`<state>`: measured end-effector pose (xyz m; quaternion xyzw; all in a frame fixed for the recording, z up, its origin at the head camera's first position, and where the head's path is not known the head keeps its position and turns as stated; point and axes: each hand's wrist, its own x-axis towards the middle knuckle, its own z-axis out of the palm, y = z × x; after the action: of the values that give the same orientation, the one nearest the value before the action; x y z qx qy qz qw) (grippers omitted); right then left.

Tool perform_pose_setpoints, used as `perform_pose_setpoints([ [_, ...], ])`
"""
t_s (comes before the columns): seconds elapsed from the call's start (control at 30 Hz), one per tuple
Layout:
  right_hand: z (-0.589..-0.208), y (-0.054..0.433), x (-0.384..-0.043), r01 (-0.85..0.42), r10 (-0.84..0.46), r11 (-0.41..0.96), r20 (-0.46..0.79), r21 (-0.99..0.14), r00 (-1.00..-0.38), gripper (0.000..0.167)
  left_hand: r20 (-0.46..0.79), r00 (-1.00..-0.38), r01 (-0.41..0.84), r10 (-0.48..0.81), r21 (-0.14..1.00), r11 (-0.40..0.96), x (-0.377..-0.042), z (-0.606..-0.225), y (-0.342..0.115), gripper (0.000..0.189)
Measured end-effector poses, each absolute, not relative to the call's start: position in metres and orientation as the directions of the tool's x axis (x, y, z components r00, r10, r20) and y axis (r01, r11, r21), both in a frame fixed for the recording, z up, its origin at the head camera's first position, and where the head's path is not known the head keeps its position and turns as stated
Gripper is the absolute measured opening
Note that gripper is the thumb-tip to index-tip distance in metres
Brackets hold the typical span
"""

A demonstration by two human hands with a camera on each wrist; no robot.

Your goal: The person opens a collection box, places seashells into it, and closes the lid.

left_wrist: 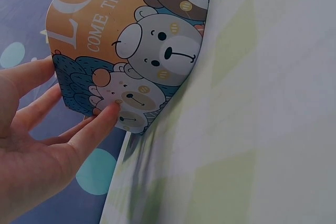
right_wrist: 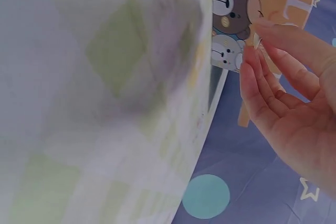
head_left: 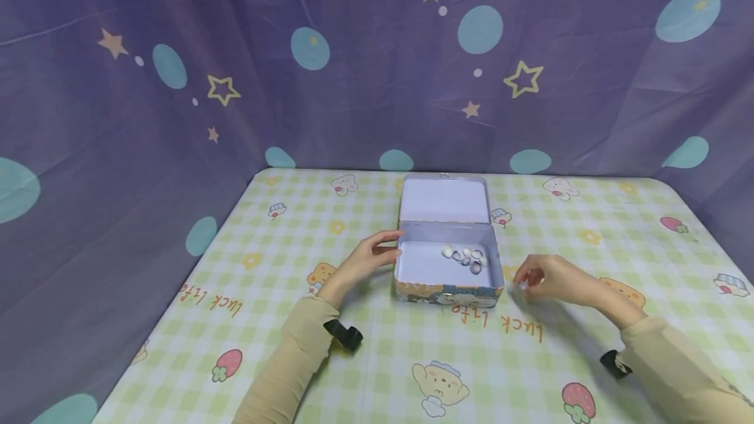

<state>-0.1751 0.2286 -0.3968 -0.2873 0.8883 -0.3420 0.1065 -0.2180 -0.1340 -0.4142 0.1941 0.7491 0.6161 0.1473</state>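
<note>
A tin box (head_left: pixel 450 293) with printed cartoon bears stands on the table, its hinged lid (head_left: pixel 446 200) folded back. Inside, several small seashells (head_left: pixel 475 267) lie toward the right half of the floor. My left hand (head_left: pixel 368 259) rests its fingertips against the box's left wall; the left wrist view shows these fingers spread and mostly straight on the printed side (left_wrist: pixel 157 51). To the right of the box, my right hand (head_left: pixel 556 279) pinches a small whitish seashell (right_wrist: pixel 257 40) between thumb and fingertips, low over the cloth. Fingers hide most of that shell.
A green-and-white checked cloth (head_left: pixel 365 358) with printed cartoons and lettering covers the table. Behind it and at both sides hangs a purple curtain (head_left: pixel 377 110) with stars and teal spots. Each wrist wears a black band, such as the left one (head_left: pixel 344 334).
</note>
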Motion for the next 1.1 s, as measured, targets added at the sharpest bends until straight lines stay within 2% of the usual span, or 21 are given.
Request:
perform_pose_setpoints([
  [0.7, -0.366, 0.219, -0.187, -0.516, -0.56, 0.595, 0.143, -0.617, -0.816, 0.014, 0.032, -0.882, 0.116, 0.469, 0.982, 0.15, -0.219, -0.414, -0.134, 0.044],
  [0.93, -0.357, 0.209, -0.191, -0.488, -0.552, 0.604, 0.111, -0.63, -0.826, 0.016, 0.02, -0.885, 0.1, 0.466, 0.984, 0.149, -0.218, -0.415, -0.135, 0.043],
  [1.1, -0.352, 0.199, -0.195, -0.517, -0.571, 0.6, 0.126, -0.611, -0.811, 0.016, 0.019, -0.884, 0.099, 0.467, 0.984, 0.147, -0.218, -0.415, -0.134, 0.043],
])
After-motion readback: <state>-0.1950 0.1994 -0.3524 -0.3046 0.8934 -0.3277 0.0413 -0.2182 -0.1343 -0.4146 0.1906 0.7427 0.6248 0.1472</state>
